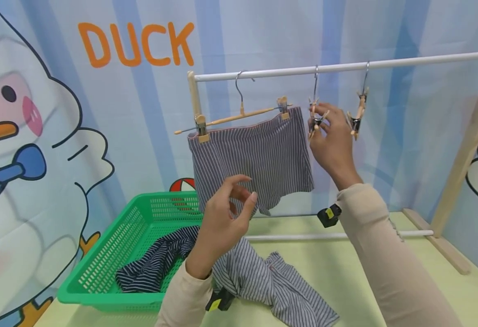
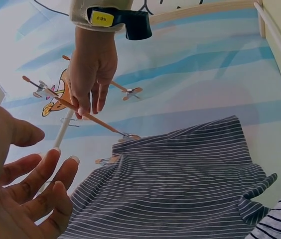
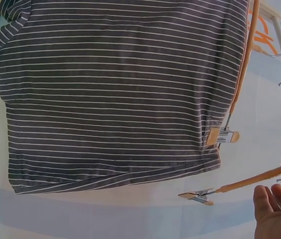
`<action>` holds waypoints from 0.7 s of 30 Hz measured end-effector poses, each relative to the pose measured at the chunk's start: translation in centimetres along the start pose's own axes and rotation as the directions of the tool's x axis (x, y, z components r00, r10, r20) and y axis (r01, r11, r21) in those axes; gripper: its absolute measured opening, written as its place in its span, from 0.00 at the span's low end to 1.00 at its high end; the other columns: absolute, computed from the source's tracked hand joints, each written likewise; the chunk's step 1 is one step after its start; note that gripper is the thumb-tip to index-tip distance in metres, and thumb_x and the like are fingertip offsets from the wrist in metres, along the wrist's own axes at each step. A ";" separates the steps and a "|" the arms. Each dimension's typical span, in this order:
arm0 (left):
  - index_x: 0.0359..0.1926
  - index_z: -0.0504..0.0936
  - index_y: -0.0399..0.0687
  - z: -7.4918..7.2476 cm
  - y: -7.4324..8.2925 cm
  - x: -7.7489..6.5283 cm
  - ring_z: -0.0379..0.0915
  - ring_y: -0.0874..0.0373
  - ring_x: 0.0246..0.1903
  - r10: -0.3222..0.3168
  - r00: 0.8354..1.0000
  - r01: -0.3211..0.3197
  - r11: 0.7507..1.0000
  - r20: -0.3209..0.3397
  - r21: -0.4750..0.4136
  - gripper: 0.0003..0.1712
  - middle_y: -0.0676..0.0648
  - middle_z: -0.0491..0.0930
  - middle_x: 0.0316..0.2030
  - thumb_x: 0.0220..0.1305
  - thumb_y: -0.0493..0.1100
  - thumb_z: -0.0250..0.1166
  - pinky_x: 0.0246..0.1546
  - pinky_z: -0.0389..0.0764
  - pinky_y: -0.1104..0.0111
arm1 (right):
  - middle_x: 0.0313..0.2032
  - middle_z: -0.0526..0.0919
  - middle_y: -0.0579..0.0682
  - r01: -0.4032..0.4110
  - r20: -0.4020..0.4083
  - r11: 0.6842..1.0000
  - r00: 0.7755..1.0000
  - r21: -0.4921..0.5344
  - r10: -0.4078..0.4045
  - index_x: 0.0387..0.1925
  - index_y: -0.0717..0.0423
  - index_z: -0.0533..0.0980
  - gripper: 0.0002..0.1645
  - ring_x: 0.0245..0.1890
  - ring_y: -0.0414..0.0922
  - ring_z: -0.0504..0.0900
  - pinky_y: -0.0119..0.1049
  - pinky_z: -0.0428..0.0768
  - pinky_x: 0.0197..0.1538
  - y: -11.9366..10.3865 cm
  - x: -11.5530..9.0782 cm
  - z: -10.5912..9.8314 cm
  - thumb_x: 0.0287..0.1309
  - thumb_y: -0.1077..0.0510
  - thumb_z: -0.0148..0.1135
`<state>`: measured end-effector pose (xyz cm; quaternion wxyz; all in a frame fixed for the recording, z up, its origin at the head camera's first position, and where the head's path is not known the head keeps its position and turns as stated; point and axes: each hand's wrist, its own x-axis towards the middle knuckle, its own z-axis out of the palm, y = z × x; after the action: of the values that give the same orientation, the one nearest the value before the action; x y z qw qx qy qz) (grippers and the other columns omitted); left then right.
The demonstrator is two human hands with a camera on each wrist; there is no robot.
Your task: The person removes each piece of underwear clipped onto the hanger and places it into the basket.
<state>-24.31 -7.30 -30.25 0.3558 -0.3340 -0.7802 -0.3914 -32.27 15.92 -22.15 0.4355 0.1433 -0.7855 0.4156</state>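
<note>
Dark striped shorts [image 1: 255, 154] hang by their waistband from two clips of a wooden hanger [image 1: 243, 116]. My right hand [image 1: 334, 138] pinches the bar of a second clip hanger [image 3: 250, 180], to the right of the shorts. That hanger's hook [image 1: 316, 84] is on the rail, and its visible clip [image 3: 198, 196] bears no cloth. In front of the shorts is my left hand [image 1: 224, 220], its fingers loosely bent and holding nothing. The left wrist view shows this hand [image 2: 33, 186] apart from the cloth and the hangers.
A third clip hanger [image 1: 360, 106] hangs farther right on the white rail [image 1: 406, 62]. At the left, a green basket [image 1: 112, 297] holds a dark striped garment [image 1: 157, 261]. Lighter striped cloth [image 1: 259, 277] lies on the table beside it. A wooden post [image 1: 468, 150] supports the rail's right end.
</note>
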 end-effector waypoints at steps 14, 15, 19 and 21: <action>0.54 0.71 0.46 0.4 0.1 -0.1 0.69 0.66 0.29 -0.011 0.998 0.010 1.000 0.054 0.026 0.17 0.53 0.77 0.31 0.66 0.45 0.58 0.23 0.74 0.65 | 0.56 0.73 0.58 0.099 -0.123 0.991 0.989 0.094 -0.087 0.54 0.65 0.71 0.18 0.55 0.41 0.72 0.38 0.75 0.56 1.7 -4.7 -0.8 0.63 0.66 0.53; 0.54 0.71 0.46 0.4 0.1 -0.2 0.69 0.66 0.30 -0.013 0.998 0.011 0.999 0.063 0.035 0.17 0.53 0.77 0.32 0.66 0.45 0.58 0.22 0.74 0.65 | 0.54 0.74 0.58 0.102 -0.128 0.990 0.988 0.094 -0.090 0.54 0.65 0.71 0.17 0.54 0.41 0.73 0.38 0.76 0.55 1.9 -5.0 -0.9 0.63 0.66 0.54; 0.53 0.72 0.46 0.5 -0.2 -0.4 0.72 0.63 0.35 -0.025 0.991 0.015 0.997 0.130 0.077 0.17 0.50 0.77 0.39 0.66 0.45 0.59 0.23 0.74 0.67 | 0.50 0.77 0.58 0.086 -0.127 0.992 0.989 0.097 -0.073 0.52 0.64 0.73 0.17 0.51 0.43 0.74 0.40 0.77 0.53 2.3 -6.2 -0.8 0.61 0.66 0.56; 0.53 0.73 0.46 0.6 -0.3 -0.5 0.73 0.61 0.37 -0.034 0.984 0.017 0.995 0.175 0.101 0.17 0.50 0.76 0.43 0.66 0.45 0.59 0.24 0.74 0.68 | 0.49 0.77 0.57 0.058 -0.111 0.993 0.993 0.103 -0.047 0.51 0.63 0.73 0.16 0.51 0.42 0.75 0.41 0.78 0.52 2.4 -7.0 -0.8 0.61 0.65 0.56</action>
<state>-24.48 -7.12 -31.05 0.2963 -0.3394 -0.8313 -0.3255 -29.23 17.05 -28.81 0.4801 0.1641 -0.7336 0.4522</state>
